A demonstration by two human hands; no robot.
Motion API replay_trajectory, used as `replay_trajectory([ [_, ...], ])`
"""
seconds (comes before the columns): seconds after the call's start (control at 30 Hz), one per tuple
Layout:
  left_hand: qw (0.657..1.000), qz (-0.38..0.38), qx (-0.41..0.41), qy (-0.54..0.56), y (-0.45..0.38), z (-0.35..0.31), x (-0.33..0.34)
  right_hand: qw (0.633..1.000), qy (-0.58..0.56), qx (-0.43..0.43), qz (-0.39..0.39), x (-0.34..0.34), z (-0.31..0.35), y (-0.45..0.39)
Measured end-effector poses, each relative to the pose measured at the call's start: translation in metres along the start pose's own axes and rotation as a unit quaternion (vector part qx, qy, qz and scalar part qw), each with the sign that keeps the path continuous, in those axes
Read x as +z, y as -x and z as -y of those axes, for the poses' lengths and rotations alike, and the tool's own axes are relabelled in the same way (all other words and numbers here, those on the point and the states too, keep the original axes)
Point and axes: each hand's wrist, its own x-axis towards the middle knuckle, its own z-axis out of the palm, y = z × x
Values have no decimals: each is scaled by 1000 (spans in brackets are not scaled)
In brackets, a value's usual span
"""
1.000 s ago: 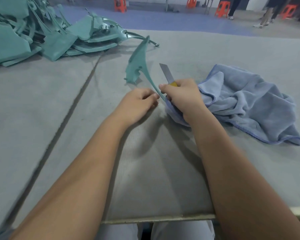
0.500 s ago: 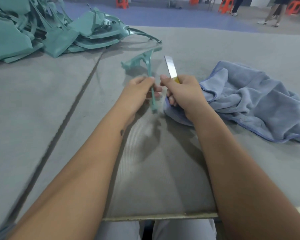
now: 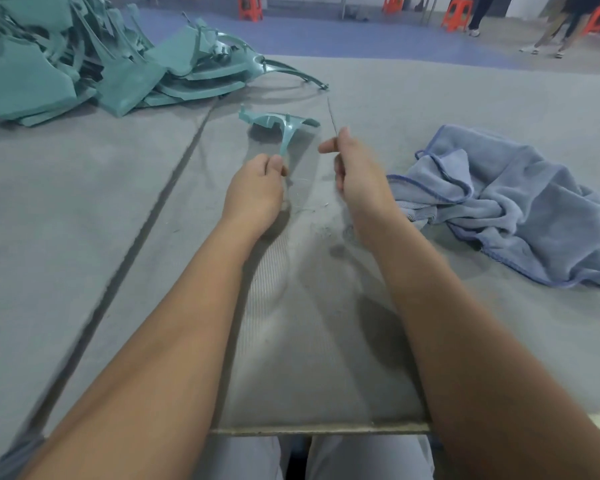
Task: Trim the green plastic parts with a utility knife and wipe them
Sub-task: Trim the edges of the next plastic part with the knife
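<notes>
Green plastic part (image 3: 280, 123) is held up just off the table, its thin stem pinched in the left hand (image 3: 257, 187) and its wide winged end pointing far, away from the person. Right hand (image 3: 355, 171) is clenched round the utility knife (image 3: 332, 117); only the blade shows, edge-on as a thin dark line rising from the fingers, handle hidden in the fist. Blade and part are apart, with a gap between them, so no cut is happening at this instant.

Small shavings and flecks lie on the grey table (image 3: 84, 220) between and just near of the two hands, so my guess is some trimming is done here. Cannot tell whether this part's edges are fully cleaned.

Blue cloth (image 3: 499, 202) lies bunched to the right of the right hand, neither hand touching it, so wiping of this part looks not yet begun.

Far left, a big heap of green parts (image 3: 84, 64) sits on the table. Cannot tell if those are finished or waiting. I see no second, separate stack. If the heap is the waiting stock, most of the job is left.

Orange stools (image 3: 458, 13) and people's legs are at the far edge of the room.
</notes>
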Motion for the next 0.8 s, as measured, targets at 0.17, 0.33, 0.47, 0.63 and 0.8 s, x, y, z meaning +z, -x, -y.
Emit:
replay_trajectory([
  [0.17, 957, 58, -65, 278, 0, -4, -5, 997, -28, -4, 75, 0, -7, 1],
  [0.33, 926, 163, -52, 337, 0, -1, -4, 985, -105, -13, 134, -7, -10, 0],
  [0.47, 952, 160, 0, 259, 4, 1, 0, 982, -80, 26, 168, -3, -13, 2],
  [0.63, 951, 173, -1, 255, 2, 2, -1, 985, -42, 21, 165, -3, -11, 5],
  [0.8, 946, 181, -8, 271, 2, 3, -1, 987, -47, 29, 148, -3, -8, 6],
])
